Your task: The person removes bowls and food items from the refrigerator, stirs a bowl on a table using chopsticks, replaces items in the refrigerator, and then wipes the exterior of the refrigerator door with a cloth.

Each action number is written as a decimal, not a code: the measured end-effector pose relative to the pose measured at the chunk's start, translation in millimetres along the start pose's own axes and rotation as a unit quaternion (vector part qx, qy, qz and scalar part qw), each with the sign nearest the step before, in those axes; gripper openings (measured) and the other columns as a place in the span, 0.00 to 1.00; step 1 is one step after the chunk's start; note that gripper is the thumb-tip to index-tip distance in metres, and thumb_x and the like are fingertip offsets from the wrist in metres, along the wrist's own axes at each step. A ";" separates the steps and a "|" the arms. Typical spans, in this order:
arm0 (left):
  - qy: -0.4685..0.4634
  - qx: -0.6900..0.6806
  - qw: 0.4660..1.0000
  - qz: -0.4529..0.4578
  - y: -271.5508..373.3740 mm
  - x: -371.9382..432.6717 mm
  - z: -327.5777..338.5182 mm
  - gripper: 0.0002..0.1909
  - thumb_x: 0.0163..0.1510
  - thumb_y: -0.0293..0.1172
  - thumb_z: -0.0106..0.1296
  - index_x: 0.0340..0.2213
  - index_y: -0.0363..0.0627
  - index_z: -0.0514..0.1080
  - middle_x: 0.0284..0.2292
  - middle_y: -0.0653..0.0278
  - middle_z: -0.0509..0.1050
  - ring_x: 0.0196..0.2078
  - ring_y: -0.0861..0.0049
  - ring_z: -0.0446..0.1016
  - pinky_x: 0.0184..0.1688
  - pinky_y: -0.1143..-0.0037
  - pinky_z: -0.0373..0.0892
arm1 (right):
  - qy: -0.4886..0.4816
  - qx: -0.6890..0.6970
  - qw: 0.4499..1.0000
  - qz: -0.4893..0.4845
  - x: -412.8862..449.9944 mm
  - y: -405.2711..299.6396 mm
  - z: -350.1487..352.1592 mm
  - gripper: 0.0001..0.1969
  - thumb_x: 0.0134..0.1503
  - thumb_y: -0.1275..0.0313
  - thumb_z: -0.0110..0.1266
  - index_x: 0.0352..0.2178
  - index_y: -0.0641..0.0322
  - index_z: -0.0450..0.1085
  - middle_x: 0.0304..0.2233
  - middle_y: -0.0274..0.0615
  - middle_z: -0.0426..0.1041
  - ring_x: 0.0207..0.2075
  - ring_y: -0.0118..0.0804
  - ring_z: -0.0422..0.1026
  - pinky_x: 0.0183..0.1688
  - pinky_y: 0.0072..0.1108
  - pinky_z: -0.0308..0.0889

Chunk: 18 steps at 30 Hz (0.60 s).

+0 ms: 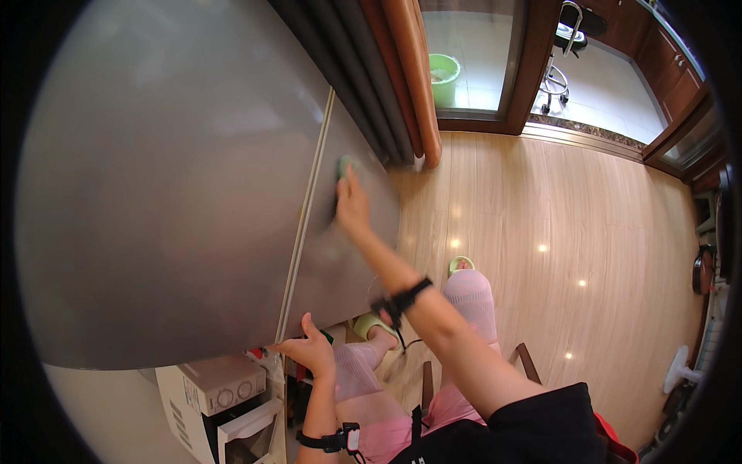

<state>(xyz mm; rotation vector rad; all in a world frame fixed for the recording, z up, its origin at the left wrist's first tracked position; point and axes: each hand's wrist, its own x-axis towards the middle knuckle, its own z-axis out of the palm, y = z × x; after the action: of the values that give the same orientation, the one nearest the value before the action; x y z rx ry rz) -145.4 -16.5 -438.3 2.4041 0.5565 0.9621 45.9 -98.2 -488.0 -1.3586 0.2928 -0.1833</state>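
Observation:
Two glossy grey door panels of what looks like a refrigerator fill the left side, split by a pale trim strip. My right hand presses a small green pad or cloth against the smaller lower panel. Motion blurs that hand and the pad, so its material is unclear. At the near side edge, beside the strip's end, my left hand grips the panel with the thumb raised along the front. Some of its fingers are hidden at the edge.
A printed carton and a white open-fronted container stand beside the panels. Grey and orange curtains hang at the far side. Beyond a glass door are a green bucket and a wheeled stool. Wooden floor lies right.

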 end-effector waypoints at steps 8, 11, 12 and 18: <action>-0.016 -0.010 1.000 -0.011 -3.2 1.5 -10.5 0.36 0.40 0.30 0.51 0.43 0.27 0.41 0.42 0.45 0.50 0.44 0.64 0.52 0.48 0.73 0.45 | 0.057 0.033 0.985 -0.157 -18.3 -9.7 17.8 0.19 0.50 0.74 0.36 0.46 0.53 0.52 0.45 0.51 0.54 0.48 0.48 0.50 0.47 0.25 0.49; -0.009 0.025 1.000 0.016 -3.8 -3.1 -2.8 0.35 0.41 0.31 0.50 0.42 0.25 0.42 0.42 0.45 0.50 0.45 0.64 0.51 0.48 0.73 0.44 | 0.066 0.027 0.992 -0.101 36.9 7.3 -7.2 0.18 0.50 0.72 0.35 0.45 0.54 0.53 0.43 0.53 0.56 0.47 0.49 0.52 0.46 0.26 0.50; 0.001 0.023 1.000 0.002 -11.7 -5.0 -1.7 0.35 0.41 0.31 0.50 0.42 0.24 0.42 0.42 0.44 0.50 0.44 0.64 0.52 0.48 0.73 0.44 | 0.071 -0.008 0.996 -0.055 42.5 10.7 -11.3 0.17 0.50 0.71 0.34 0.45 0.54 0.53 0.43 0.54 0.56 0.47 0.49 0.52 0.46 0.27 0.50; 0.004 0.051 0.998 -0.037 -14.5 -5.2 -4.3 0.34 0.41 0.29 0.49 0.41 0.24 0.41 0.40 0.43 0.52 0.42 0.65 0.54 0.46 0.75 0.49 | 0.026 0.024 0.999 0.004 -23.1 1.5 5.3 0.18 0.50 0.73 0.36 0.45 0.56 0.53 0.45 0.50 0.54 0.50 0.46 0.48 0.48 0.23 0.46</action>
<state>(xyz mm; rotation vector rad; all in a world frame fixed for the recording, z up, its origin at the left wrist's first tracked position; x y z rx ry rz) -154.7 -6.5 -446.6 2.4504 0.7083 0.9337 25.5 -86.1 -486.2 -1.3063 0.3345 -0.2175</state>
